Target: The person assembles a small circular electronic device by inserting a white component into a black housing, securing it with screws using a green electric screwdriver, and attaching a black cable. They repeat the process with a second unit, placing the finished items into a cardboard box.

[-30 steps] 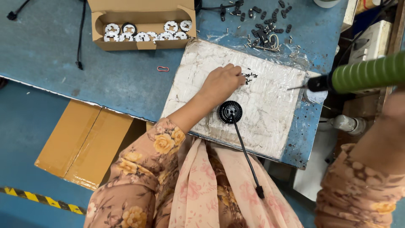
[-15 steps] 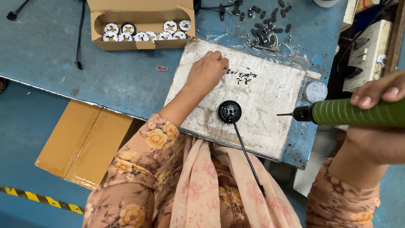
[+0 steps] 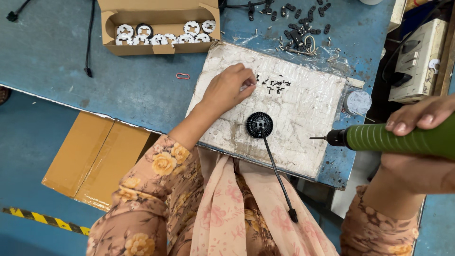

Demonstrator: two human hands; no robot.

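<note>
Moved: left hand (image 3: 227,90) now reaches the screws (image 3: 274,85), pinching there.
Right hand (image 3: 417,142): wrapped around the green driver (image 3: 393,140), 3 o'clock.
Disc (image 3: 259,124): 5 o'clock of left hand, on the white pad (image 3: 308,123).

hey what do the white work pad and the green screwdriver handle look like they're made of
White work pad: seemingly foam or board wrapped in clear plastic film, judging by its glossy wrinkles. Green screwdriver handle: probably matte rubber or soft plastic, given the fine ribbed grip; right hand holds it.
</note>
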